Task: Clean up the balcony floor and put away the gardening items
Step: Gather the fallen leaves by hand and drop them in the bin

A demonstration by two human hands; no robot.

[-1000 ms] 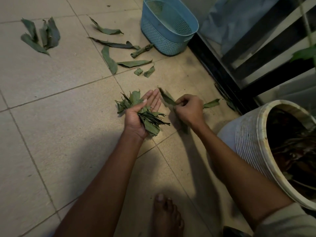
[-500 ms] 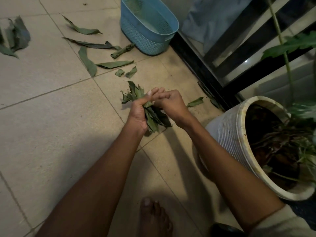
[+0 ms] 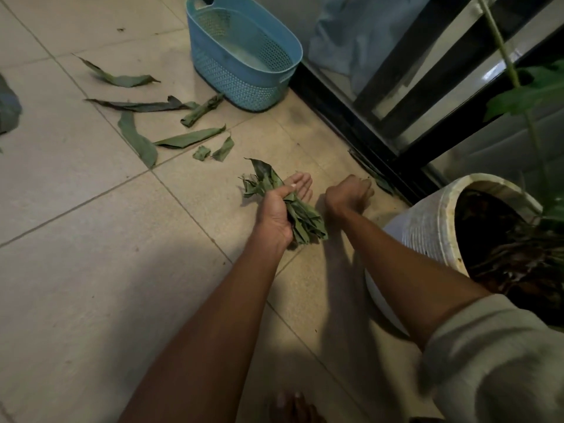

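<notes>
Two hands in view here, both low over the tiled floor [image 3: 91, 270]. The left hand [image 3: 279, 209] is palm up with a bunch of leaves [image 3: 283, 206] lying across it, thumb folded over the bunch to pin it while the four fingers stick out fairly straight. So the bunch is up in that hand, off the tiles, roughly dead center of the view.

The right hand [image 3: 348, 193] is just at 3 o'clock from the left one, knuckles toward the camera, fingers curled down toward the floor next to the dark door track [image 3: 351, 126]. Can't tell if it's actually got anything pinched or is just curled, the fingertips are hidden behind the back of the hand.

Loose leaves on the floor [image 3: 137, 138]: I count seven pieces in the cluster at about 10 o'clock from the bunch, five long ones and two small scraps closest to the hands. There's also a dark green clump cut off at the left edge, can't count that one. A leaf or two also lies along the door track at 3 o'clock of the right hand, too dark to count.

One blue basket [image 3: 244, 74] stands upright at 12 o'clock, just beside the door track, nearest leaf touching or almost touching its base. One white ribbed pot [image 3: 427, 236] with a plant sits at 3 to 4 o'clock, near the right forearm. One bare foot peeks in at 6 o'clock.
</notes>
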